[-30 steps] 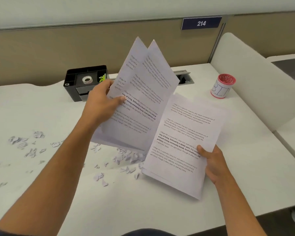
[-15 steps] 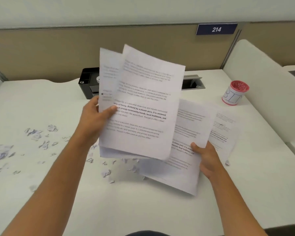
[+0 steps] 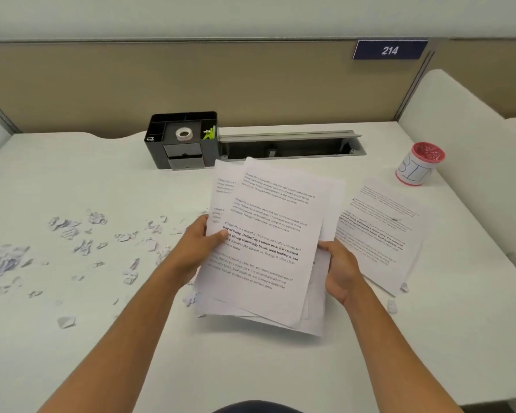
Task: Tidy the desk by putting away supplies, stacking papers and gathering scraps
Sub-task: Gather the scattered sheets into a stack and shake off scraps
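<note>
Both hands now on one bundle: left hand [image 3: 197, 253] pinches the left edge of the paper stack [image 3: 265, 248] at frame centre, thumb on top, fingers curled under; right hand [image 3: 338, 268] wraps the right edge, fingers closed round it. A second ago the sheets were split, one fan raised in each hand; since then they've merged into a single uneven pile, lowered close over the desk [image 3: 72, 180], edges still skewed. One loose sheet [image 3: 379, 231] lies flat at right of centre, just beside the stack, not collected. Torn scraps [image 3: 72, 234] litter the left half, untouched. Black organiser [image 3: 182, 141] upper centre, red-rimmed cup [image 3: 420, 163] upper right. Judgement: stacking about half done, needs squaring plus the last sheet; scraps not started
</note>
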